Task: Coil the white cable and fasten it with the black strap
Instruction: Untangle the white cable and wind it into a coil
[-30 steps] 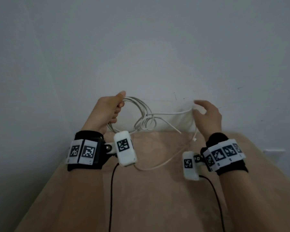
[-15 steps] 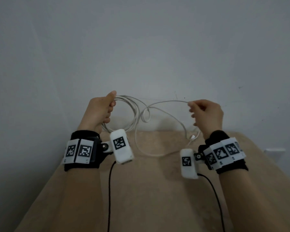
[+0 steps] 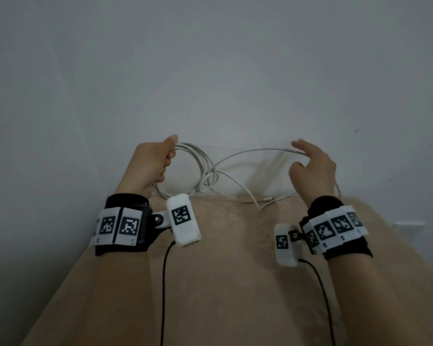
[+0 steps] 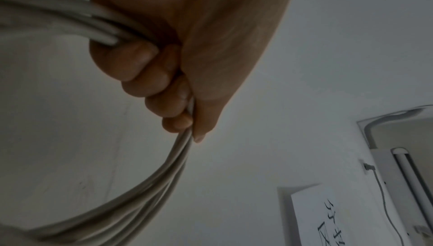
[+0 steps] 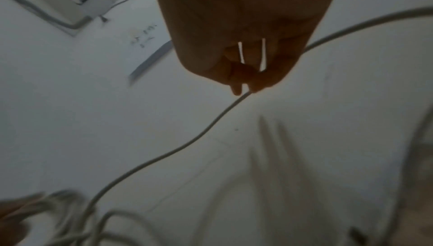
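Observation:
My left hand [image 3: 153, 163] is raised above the table's far end and grips several loops of the white cable [image 3: 202, 168] in its fist; the left wrist view shows its fingers [image 4: 138, 61] curled round the coil [image 4: 143, 192]. From the coil one strand arcs right to my right hand [image 3: 314, 168], whose fingers are loosely spread. That strand [image 5: 187, 142] touches the fingertips [image 5: 236, 89], with the thumb apart from it. The cable's loose end [image 3: 266, 200] lies on the table. No black strap is visible in any view.
A beige table [image 3: 223, 283] runs away from me to a white wall [image 3: 223, 71]. Black leads [image 3: 163, 283] hang from both wrist cameras. A wall socket [image 3: 408, 225] sits low on the right. A sheet with writing [image 4: 332, 220] is on the wall.
The right hand closed on the strand half a second ago and has since loosened, its fingers spreading as it shifted slightly right. The left hand keeps its grip on the coil.

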